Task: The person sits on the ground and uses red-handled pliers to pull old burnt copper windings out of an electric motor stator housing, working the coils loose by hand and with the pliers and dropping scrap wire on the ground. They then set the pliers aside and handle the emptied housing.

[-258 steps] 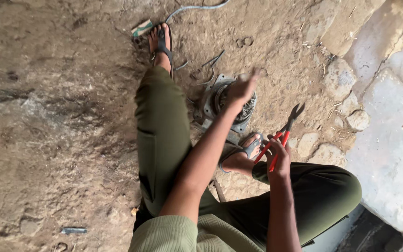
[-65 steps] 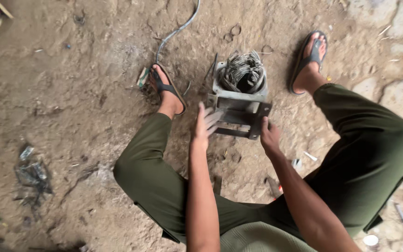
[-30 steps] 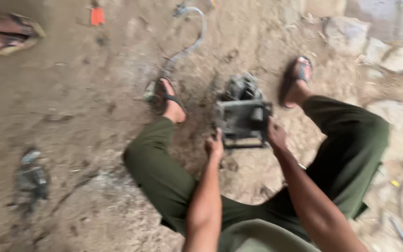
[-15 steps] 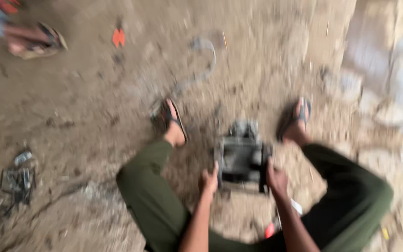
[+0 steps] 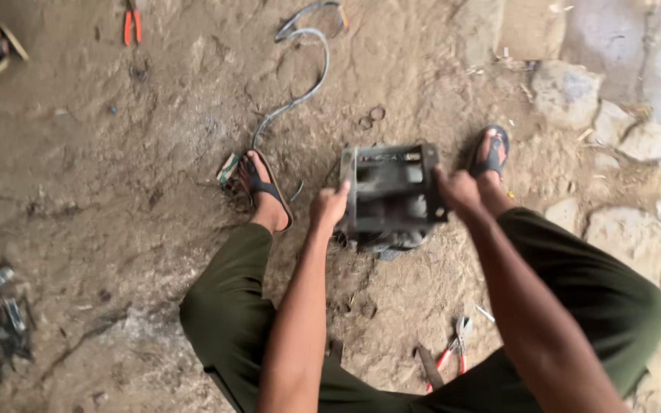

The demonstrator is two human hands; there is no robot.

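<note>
1. The person sits on the dirt ground (image 5: 101, 199) with knees apart and a foot in a sandal on each side.
2. Between the feet is a grey metal frame (image 5: 390, 193), like an open box. It is blurry. Its long side runs left to right, and its open face looks up at us.
3. Inside the frame are dark metal parts; I cannot tell what they are.
4. The left hand (image 5: 329, 208) is curled on the frame's left edge.
5. The right hand (image 5: 457, 190) is closed on its right edge.
6. Red-handled pliers (image 5: 453, 353) lie near the right leg.
7. A grey cable (image 5: 300, 95) snakes away by the left foot.
</note>
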